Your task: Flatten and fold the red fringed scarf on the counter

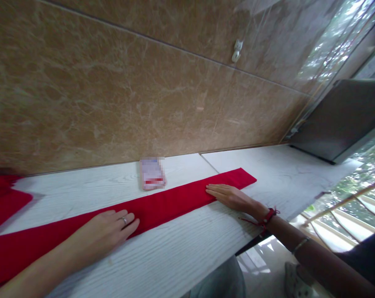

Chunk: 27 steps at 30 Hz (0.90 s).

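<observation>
A long red cloth (175, 203), folded into a narrow strip, lies across the white wood-grain table (181, 256). My left hand (108, 227), with a ring on one finger, rests flat on the strip near its middle, fingers stretched out. My right hand (229, 195), with a red cord bracelet at the wrist, lies flat on the strip close to its right end, fingers together and extended. Neither hand holds anything.
A small packet (152, 173) lies on the table just behind the strip, against the brown marble wall (144, 91). More red fabric (4, 194) sits at the far left. A dark grey box (342, 120) stands at the table's right end, by a window.
</observation>
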{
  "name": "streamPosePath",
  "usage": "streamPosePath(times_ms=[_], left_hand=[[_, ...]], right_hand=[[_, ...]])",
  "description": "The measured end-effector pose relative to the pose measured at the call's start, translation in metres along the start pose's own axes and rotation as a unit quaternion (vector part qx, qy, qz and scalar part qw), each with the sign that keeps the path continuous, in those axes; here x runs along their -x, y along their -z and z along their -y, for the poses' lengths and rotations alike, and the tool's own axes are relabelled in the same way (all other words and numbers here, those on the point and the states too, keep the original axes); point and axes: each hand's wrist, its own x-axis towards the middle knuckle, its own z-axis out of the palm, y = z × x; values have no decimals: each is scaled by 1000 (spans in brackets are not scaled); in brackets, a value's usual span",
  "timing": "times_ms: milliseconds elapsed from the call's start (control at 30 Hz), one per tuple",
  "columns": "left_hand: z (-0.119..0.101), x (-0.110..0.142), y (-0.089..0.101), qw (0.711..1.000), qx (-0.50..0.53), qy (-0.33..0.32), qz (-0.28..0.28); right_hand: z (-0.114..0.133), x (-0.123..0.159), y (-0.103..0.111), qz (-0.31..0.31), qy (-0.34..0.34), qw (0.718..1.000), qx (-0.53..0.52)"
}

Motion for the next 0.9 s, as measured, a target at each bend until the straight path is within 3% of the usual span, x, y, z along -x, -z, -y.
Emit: streamPosePath(times_ms=[100, 167, 333, 500, 667, 900], left_hand=[[-9, -22, -6, 998, -31, -46, 14], [-12, -30, -10, 999, -20, -42, 6], [-14, -29, -16, 999, 15, -38, -18], [-16, -39, -13, 1000, 3, -23, 19], [-27, -81, -12, 999, 7, 0, 38], [-43, -150, -15, 998, 27, -12, 50]], right_hand=[[3, 1, 3, 18, -14, 1000, -11], [4, 1, 4, 28, -24, 999, -17], [10, 1, 10, 44, -41, 998, -27], [16, -4, 13, 24, -73, 997, -19], [5, 6, 10, 37, -56, 998, 17], [-36, 50, 9, 23, -81, 995, 48]])
